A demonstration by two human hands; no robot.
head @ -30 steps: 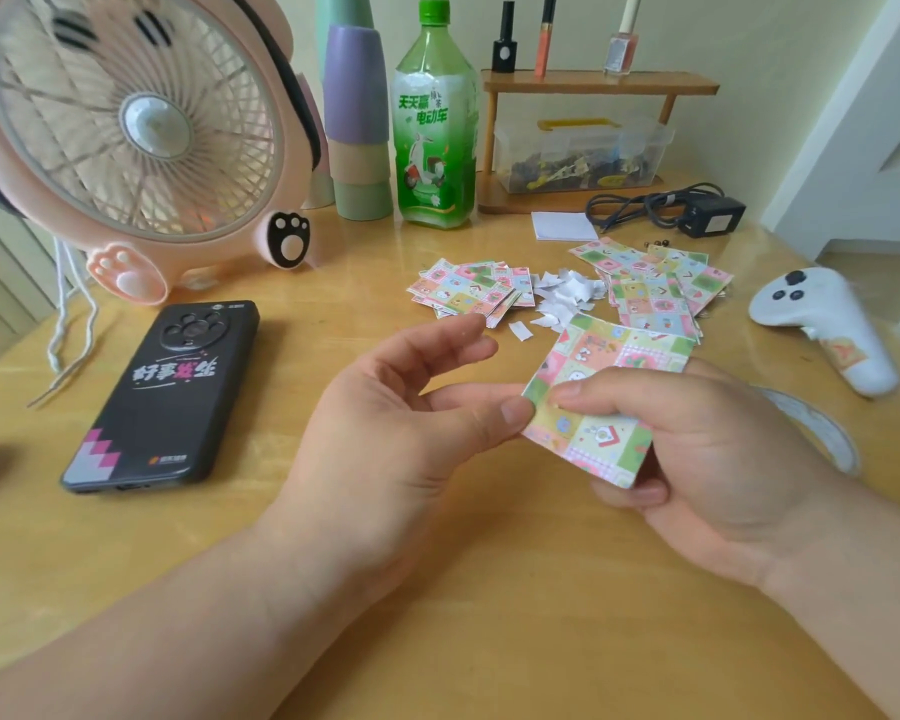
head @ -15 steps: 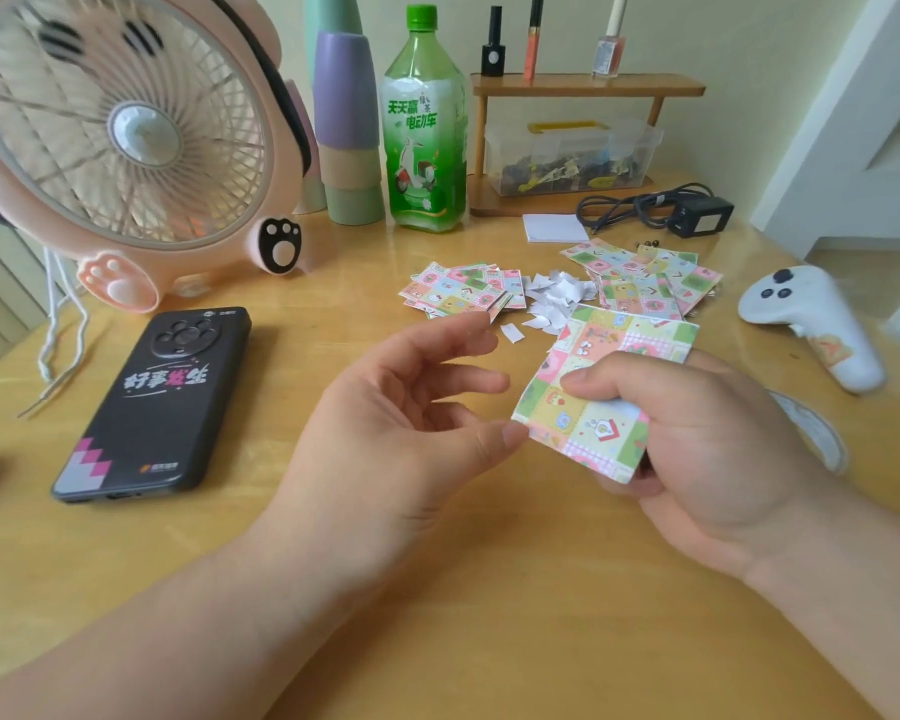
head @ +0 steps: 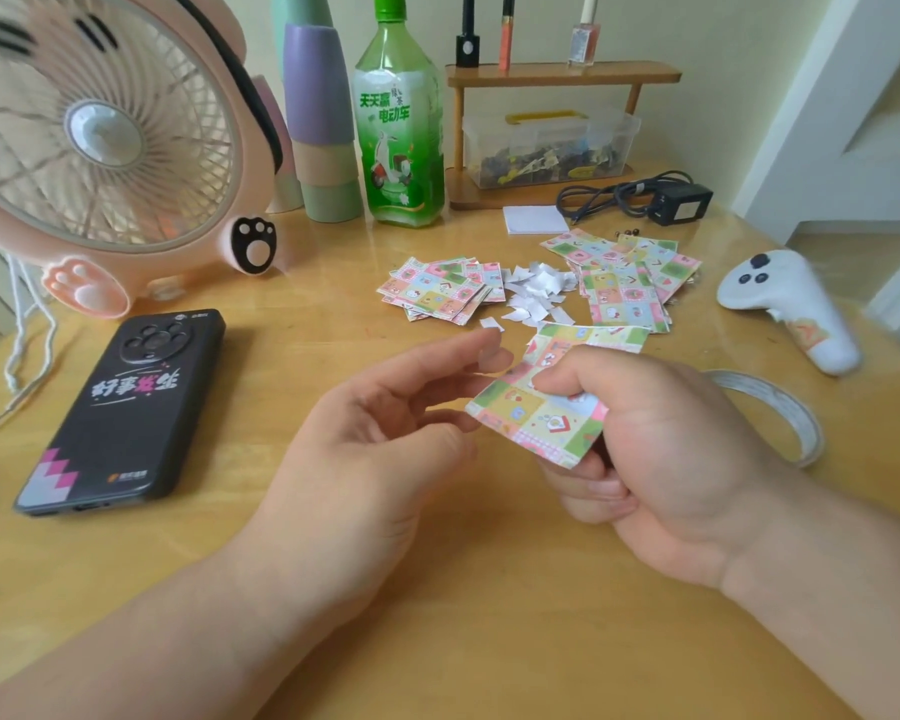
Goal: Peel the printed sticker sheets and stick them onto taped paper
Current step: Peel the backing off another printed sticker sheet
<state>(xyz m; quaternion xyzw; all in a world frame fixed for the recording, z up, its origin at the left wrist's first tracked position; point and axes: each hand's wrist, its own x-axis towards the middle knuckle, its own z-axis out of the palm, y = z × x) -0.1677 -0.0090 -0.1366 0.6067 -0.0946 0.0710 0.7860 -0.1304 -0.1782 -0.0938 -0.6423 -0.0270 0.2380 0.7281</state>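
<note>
One sheet (head: 536, 407) sits pinched in the right hand (head: 661, 459), thumb on its printed face and curled fingers behind, held above the table (head: 437, 641). Its free corner points left, toward the left hand (head: 375, 433), which is loosely open and holds nothing, thumb and forefinger just beside that corner. The left hand is nearer for the peel, I judge.

Wooden table (head: 437, 641) against pale wall (head: 723, 33)
</note>
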